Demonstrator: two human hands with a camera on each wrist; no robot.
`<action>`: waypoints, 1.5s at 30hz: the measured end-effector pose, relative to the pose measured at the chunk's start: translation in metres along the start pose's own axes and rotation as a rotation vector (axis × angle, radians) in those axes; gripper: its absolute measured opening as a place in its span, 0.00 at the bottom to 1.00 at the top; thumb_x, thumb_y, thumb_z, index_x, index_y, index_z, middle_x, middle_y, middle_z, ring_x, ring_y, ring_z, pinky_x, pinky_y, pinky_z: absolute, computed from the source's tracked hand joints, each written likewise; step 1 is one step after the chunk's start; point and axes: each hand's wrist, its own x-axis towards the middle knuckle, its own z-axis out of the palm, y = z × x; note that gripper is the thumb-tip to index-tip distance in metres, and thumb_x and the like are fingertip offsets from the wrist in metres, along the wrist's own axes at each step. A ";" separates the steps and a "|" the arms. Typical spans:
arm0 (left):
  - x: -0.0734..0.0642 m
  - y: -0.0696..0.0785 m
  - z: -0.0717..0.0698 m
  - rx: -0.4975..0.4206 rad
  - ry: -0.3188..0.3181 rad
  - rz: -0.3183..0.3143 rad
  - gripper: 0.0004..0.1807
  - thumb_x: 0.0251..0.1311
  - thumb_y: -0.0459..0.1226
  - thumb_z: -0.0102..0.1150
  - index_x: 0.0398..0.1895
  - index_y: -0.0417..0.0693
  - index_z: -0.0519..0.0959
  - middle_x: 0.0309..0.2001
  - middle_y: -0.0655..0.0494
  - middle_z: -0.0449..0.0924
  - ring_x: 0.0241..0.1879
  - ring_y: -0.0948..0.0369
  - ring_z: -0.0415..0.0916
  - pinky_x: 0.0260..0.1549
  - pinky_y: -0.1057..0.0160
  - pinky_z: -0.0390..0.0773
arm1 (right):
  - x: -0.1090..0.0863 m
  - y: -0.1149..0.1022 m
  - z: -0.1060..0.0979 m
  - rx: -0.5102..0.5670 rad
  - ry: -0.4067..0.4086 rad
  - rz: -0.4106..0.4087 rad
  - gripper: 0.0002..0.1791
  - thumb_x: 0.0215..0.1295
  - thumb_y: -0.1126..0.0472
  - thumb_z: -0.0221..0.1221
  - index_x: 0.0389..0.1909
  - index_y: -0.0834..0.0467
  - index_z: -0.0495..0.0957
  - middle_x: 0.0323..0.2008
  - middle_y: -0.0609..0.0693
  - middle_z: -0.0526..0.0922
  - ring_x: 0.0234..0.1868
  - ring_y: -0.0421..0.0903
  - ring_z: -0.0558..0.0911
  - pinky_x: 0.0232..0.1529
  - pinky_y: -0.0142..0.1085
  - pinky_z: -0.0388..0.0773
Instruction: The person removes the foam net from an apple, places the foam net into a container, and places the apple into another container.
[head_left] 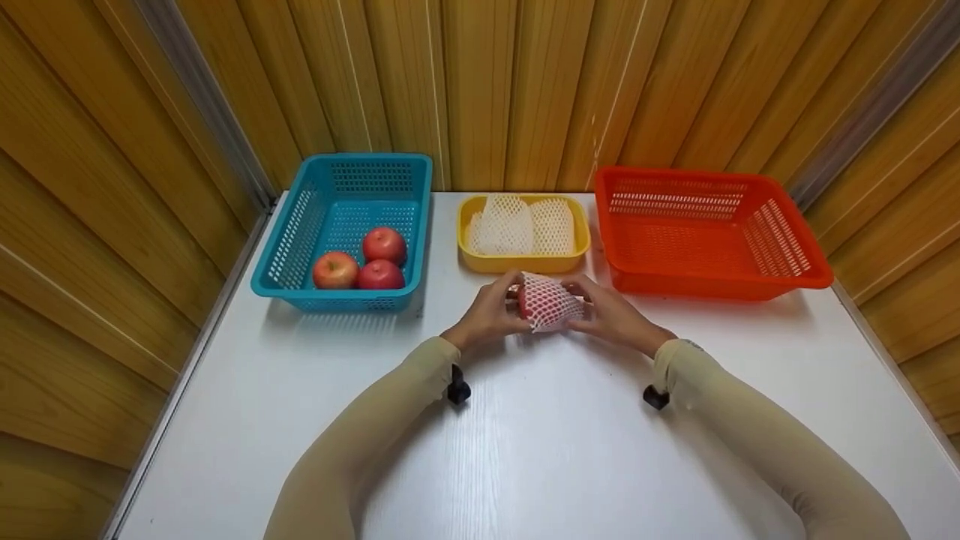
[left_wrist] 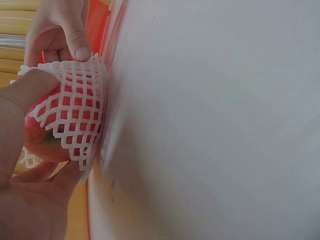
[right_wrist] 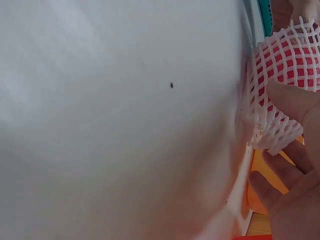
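Note:
A red apple [left_wrist: 40, 141] sits inside a white foam net [head_left: 553, 301], its stem end bare toward the left hand. The left hand [head_left: 489, 313] grips the apple and the net's rim, thumb on one side and fingers on the other. At the net's narrower end is the right hand [head_left: 616, 319]. Its thumb [right_wrist: 290, 100] presses on the mesh, while its fingers curve round the other side, some of them apart from the net. Both hands hold the apple low over the white table, in front of a yellow basket [head_left: 523, 264] with more white foam nets [head_left: 507, 225].
A blue basket [head_left: 346, 302] at the back left holds three red apples [head_left: 381, 274]. The red basket [head_left: 720, 286] stands at the back right. Wood-patterned walls [head_left: 480, 90] enclose the white table [head_left: 555, 450] at the back and sides.

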 end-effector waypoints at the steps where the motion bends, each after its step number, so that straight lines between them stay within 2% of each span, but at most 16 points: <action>1: 0.000 0.000 0.000 -0.002 -0.002 0.001 0.33 0.44 0.25 0.78 0.50 0.41 0.66 0.55 0.44 0.76 0.58 0.49 0.80 0.56 0.57 0.81 | 0.001 0.000 0.000 0.003 -0.001 0.004 0.36 0.61 0.60 0.73 0.68 0.51 0.67 0.65 0.52 0.77 0.67 0.54 0.76 0.69 0.55 0.69; 8: -0.002 -0.003 0.000 0.019 0.003 0.022 0.34 0.44 0.26 0.78 0.50 0.41 0.65 0.53 0.45 0.76 0.58 0.49 0.80 0.56 0.60 0.80 | 0.003 -0.003 0.001 0.027 0.011 -0.015 0.32 0.62 0.64 0.72 0.65 0.53 0.69 0.63 0.55 0.79 0.64 0.56 0.79 0.67 0.54 0.72; 14: -0.006 -0.002 0.000 0.026 0.016 0.014 0.35 0.42 0.27 0.79 0.50 0.42 0.65 0.53 0.42 0.78 0.55 0.47 0.82 0.53 0.56 0.83 | 0.004 -0.002 0.005 0.033 0.073 -0.123 0.22 0.62 0.71 0.69 0.56 0.61 0.76 0.54 0.60 0.84 0.55 0.59 0.84 0.60 0.55 0.78; 20: -0.009 -0.004 -0.002 0.037 0.030 0.014 0.43 0.41 0.29 0.82 0.60 0.42 0.65 0.59 0.41 0.76 0.55 0.46 0.82 0.53 0.56 0.83 | 0.005 -0.003 0.006 -0.038 0.129 -0.177 0.14 0.63 0.71 0.69 0.48 0.61 0.81 0.47 0.56 0.88 0.49 0.56 0.88 0.56 0.52 0.81; 26: -0.013 -0.006 -0.005 0.113 0.032 0.016 0.49 0.43 0.33 0.82 0.68 0.41 0.62 0.62 0.42 0.73 0.60 0.50 0.76 0.61 0.56 0.77 | 0.005 -0.006 0.002 -0.095 0.126 -0.199 0.13 0.64 0.71 0.68 0.49 0.59 0.84 0.46 0.53 0.89 0.49 0.54 0.87 0.56 0.52 0.81; 31: -0.020 -0.004 -0.009 0.192 0.026 0.015 0.48 0.48 0.40 0.80 0.71 0.44 0.62 0.66 0.46 0.69 0.65 0.53 0.68 0.67 0.56 0.70 | 0.005 -0.006 -0.003 -0.116 0.129 -0.216 0.13 0.63 0.71 0.68 0.48 0.60 0.86 0.45 0.53 0.89 0.47 0.52 0.87 0.56 0.49 0.82; 36: -0.029 -0.002 -0.016 0.218 0.030 0.006 0.46 0.50 0.42 0.80 0.70 0.45 0.64 0.65 0.49 0.68 0.64 0.55 0.68 0.63 0.60 0.75 | 0.005 -0.006 -0.009 -0.154 0.147 -0.239 0.14 0.62 0.72 0.69 0.49 0.62 0.85 0.45 0.54 0.89 0.47 0.53 0.87 0.55 0.49 0.83; 43: -0.039 -0.002 -0.023 0.197 0.022 -0.024 0.43 0.50 0.40 0.81 0.65 0.49 0.63 0.60 0.52 0.74 0.59 0.57 0.73 0.57 0.62 0.79 | 0.009 -0.006 -0.011 -0.209 0.218 -0.371 0.14 0.60 0.75 0.69 0.47 0.66 0.84 0.44 0.58 0.89 0.44 0.54 0.88 0.49 0.48 0.85; 45: -0.041 -0.002 -0.026 0.198 0.023 -0.026 0.43 0.50 0.40 0.81 0.65 0.49 0.63 0.60 0.52 0.75 0.59 0.57 0.73 0.57 0.61 0.79 | 0.010 -0.008 -0.013 -0.212 0.219 -0.375 0.15 0.60 0.75 0.68 0.48 0.67 0.84 0.45 0.58 0.89 0.44 0.54 0.88 0.49 0.48 0.85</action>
